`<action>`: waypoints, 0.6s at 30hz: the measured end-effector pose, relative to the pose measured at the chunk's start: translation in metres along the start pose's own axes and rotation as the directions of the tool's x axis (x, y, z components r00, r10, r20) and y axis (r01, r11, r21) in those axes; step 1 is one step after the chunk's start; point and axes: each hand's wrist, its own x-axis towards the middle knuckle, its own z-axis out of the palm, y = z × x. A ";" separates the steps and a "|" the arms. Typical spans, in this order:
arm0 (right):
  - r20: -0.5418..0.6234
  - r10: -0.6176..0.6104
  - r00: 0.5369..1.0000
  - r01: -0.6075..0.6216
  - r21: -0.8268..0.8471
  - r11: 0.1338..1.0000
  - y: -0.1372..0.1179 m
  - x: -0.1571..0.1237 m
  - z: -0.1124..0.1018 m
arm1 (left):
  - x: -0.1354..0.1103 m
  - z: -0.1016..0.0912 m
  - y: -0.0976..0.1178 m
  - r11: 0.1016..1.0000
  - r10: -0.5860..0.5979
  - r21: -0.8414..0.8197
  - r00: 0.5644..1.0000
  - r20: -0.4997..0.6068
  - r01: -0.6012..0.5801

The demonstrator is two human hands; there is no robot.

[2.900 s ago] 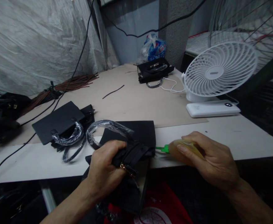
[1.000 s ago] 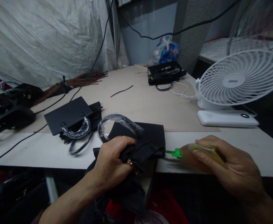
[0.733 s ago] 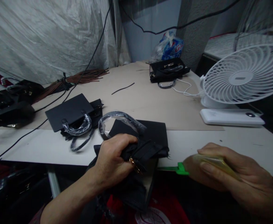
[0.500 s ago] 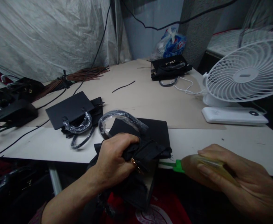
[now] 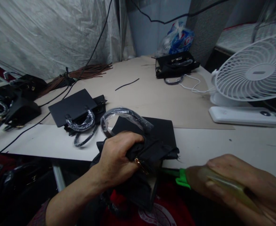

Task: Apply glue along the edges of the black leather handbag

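My left hand (image 5: 116, 158) is closed on a folded part of a black handbag (image 5: 158, 135) that hangs over the near edge of the white table (image 5: 46, 142). The bag's handle (image 5: 124, 113) is wrapped in clear plastic and arches above my fingers. A gold ring fitting (image 5: 138, 162) shows beside my thumb. My right hand (image 5: 243, 188) grips a soft yellowish glue bottle (image 5: 223, 185) with a green nozzle (image 5: 181, 179). The nozzle tip points left at the underside of the bag's folded edge.
A second black bag (image 5: 75, 106) with a wrapped handle lies left of mine. A third black bag (image 5: 175, 64) sits at the far end. A white fan (image 5: 248, 75) and white power bank (image 5: 244, 115) stand right. More black bags (image 5: 17, 106) and cables lie far left.
The glue bottle in my right hand has dropped lower and its nozzle has gone under the bag's edge. The view has shifted rightward. My left hand keeps its hold on the bag.
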 end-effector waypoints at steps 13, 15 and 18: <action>0.039 0.028 0.999 -0.026 -0.052 0.998 0.004 -0.017 -0.003 | 0.002 0.001 0.000 0.998 0.050 0.048 0.999 -0.004 -0.049; 0.086 0.060 0.995 -0.058 -0.022 0.998 0.007 -0.021 -0.004 | 0.002 0.000 0.000 0.997 0.053 0.051 0.999 -0.007 -0.053; 0.060 0.107 0.992 -0.105 -0.026 0.994 0.005 -0.020 -0.003 | 0.001 -0.001 0.000 0.998 0.043 0.050 0.999 -0.013 -0.042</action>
